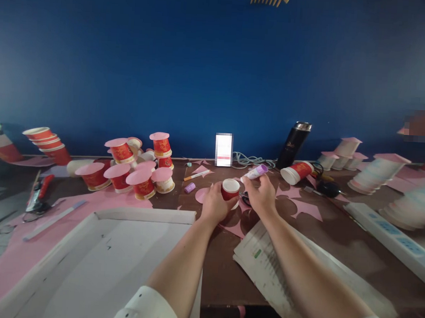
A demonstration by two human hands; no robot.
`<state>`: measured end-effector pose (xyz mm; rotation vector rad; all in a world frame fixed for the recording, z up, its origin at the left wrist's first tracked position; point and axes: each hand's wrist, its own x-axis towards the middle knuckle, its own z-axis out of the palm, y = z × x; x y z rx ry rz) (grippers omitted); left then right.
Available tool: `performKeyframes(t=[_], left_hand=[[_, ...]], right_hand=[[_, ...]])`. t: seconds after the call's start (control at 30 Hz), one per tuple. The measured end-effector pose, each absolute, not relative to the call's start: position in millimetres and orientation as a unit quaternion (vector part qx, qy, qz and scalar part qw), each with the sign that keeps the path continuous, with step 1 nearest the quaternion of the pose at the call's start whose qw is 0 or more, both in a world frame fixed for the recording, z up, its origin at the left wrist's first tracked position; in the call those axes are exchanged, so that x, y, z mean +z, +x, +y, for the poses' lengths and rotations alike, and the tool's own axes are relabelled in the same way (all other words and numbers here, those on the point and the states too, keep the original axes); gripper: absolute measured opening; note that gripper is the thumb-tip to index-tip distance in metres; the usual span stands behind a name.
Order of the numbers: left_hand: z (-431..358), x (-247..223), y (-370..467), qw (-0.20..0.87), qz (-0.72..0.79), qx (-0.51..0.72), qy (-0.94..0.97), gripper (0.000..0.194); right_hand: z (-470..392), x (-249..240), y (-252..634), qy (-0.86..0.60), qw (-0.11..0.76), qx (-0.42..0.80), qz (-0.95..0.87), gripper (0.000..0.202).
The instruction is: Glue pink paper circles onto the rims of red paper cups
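Observation:
My left hand (pixel 214 203) is wrapped round a red paper cup (pixel 230 189), whose pale rim faces up. In my right hand (pixel 263 196) is a glue stick (pixel 255 172) with a purple end, held tilted just above and to the right of the cup; its pale tip points toward the cup's rim. A purple cap (pixel 189 188) lies on the table to the left. Beside my left hand is a round pink paper piece (pixel 200 195), partly hidden by the fingers. Dark-handled scissors (pixel 245 198) show partly between my hands.
Red cups topped with pink discs (pixel 140 176) cluster at left, near stacked cups (pixel 49 143). A white box lid (pixel 141 214) lies front left. A black flask (pixel 294 144), a tipped cup (pixel 297 173), a power strip (pixel 389 239) and pink scraps (pixel 307 210) are right. A lit phone (pixel 224 150) stands behind.

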<state>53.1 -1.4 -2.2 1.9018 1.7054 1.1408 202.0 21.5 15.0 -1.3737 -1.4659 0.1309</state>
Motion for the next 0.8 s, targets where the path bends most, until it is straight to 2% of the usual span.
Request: performKeyframes(t=[0.1,0.27,0.33,0.43,0.53,0.67,0.8], left_hand=[[-5,4,55,0.162,0.561,0.396,0.708,0.049],[-11,13,57,0.227,0.488,0.388,0.748,0.036],[-10,12,56,0.244,0.47,0.394,0.751,0.031],[-8,9,55,0.244,0.466,0.403,0.749,0.034],[-7,7,55,0.237,0.468,0.405,0.748,0.039],[-8,7,56,0.234,0.472,0.403,0.749,0.036],[-8,5,56,0.233,0.486,0.401,0.741,0.032]], right_hand=[[20,19,204,-0.537,0.565,0.106,-0.617,0.034],[15,25,204,-0.502,0.535,0.177,-0.656,0.038],[15,26,204,-0.508,0.514,0.157,-0.673,0.037],[17,24,205,-0.531,0.494,0.101,-0.681,0.035],[19,24,207,-0.544,0.51,0.057,-0.664,0.032],[16,26,205,-0.513,0.53,0.072,-0.671,0.032],[10,28,196,-0.464,0.489,0.075,-0.735,0.027]])
